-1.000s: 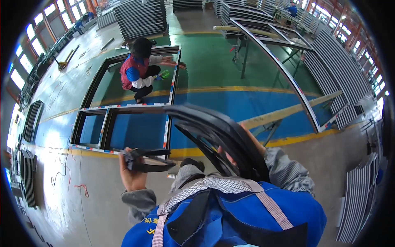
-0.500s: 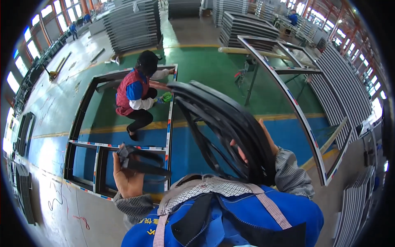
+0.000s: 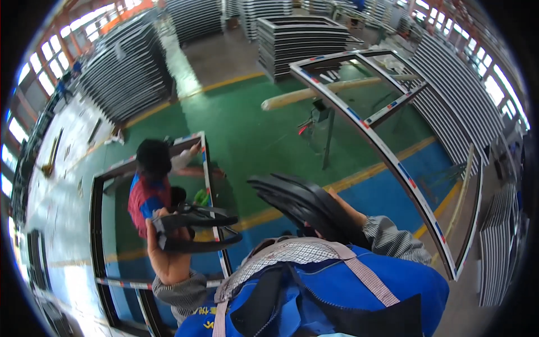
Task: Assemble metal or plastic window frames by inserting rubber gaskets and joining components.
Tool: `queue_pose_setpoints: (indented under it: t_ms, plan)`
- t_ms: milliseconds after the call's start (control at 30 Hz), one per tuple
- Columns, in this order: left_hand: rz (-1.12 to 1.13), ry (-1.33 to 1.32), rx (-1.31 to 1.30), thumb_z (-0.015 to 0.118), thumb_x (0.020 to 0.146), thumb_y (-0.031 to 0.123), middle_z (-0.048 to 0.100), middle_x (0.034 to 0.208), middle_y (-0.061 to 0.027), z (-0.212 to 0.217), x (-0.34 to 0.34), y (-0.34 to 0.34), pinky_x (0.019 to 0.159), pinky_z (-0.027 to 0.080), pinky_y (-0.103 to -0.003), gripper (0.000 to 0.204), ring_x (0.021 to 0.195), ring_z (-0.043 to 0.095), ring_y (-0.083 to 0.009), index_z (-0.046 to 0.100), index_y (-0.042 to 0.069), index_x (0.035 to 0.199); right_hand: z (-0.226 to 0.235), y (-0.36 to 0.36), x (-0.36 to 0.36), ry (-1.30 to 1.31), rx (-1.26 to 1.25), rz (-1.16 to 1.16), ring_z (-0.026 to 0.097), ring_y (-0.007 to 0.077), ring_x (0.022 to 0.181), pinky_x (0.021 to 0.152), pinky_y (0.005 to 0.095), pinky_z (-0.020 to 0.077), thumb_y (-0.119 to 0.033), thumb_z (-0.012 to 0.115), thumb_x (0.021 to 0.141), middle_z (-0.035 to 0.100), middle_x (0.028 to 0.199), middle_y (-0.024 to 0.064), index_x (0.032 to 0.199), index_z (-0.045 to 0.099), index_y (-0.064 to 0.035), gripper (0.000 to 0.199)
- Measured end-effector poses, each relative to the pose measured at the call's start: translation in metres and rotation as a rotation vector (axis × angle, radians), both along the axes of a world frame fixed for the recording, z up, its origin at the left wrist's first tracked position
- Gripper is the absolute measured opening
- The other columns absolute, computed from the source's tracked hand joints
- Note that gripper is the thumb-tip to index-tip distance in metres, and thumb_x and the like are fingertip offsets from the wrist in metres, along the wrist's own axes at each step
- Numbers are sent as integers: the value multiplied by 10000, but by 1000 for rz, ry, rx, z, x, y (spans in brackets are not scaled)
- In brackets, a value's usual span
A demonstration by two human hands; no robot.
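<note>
A folded loop of black rubber sealing strip (image 3: pixel 193 226) is in my left hand (image 3: pixel 168 259), the fingers closed round one end and the rest reaching to the right. My right hand (image 3: pixel 349 211) grips a thicker bundle of the same black strip (image 3: pixel 300 197), held in front of my chest; the bundle hides part of its fingers. Beneath my left hand lies a dark rectangular frame (image 3: pixel 100 224) with coloured stickers along its edges. A co-worker (image 3: pixel 147 199) crouches inside it, a green-gloved hand (image 3: pixel 202 196) at its right side.
Another large frame (image 3: pixel 393 154) stands raised on supports to my right. Beyond it lies a long wrapped roll (image 3: pixel 314 92). Stacks of grey frames (image 3: pixel 300 45) rise at the back, with more panels (image 3: pixel 497 247) at the far right. The floor is green and blue with yellow lines.
My view has shifted, so the co-worker and the floor frame now appear lower and further left. The bundle in my right hand appears lower and more foreshortened. Both hands keep their hold.
</note>
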State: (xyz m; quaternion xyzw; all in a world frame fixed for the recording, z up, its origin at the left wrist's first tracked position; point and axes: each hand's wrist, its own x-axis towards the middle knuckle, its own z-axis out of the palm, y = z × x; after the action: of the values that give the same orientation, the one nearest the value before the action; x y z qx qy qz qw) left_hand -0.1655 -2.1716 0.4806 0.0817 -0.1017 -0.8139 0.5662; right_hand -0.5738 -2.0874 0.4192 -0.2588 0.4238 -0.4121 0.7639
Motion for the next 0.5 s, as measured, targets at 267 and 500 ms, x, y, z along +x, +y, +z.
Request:
queue_pose_setpoints:
  t_ms: [267,500]
  plan:
    - [57,219,90,560,974,224,634,1152,-91,37,-72,-208,1036,431,-401,443,1108,594,-210,428,-43,1303,83,-258,-68,-170,50,152,650,211,711,648,339,557,-745,336,884,668,980,140,1202,593,-45,811]
    - [-132,40,-56,536,984,245,648,1155,-98,30,-117,-417,1032,438,-394,387,1139,589,-209,477,-15,1265,98,-492,-79,-237,-334,121,653,255,663,569,373,565,-750,215,897,632,1080,213,1362,471,-84,851]
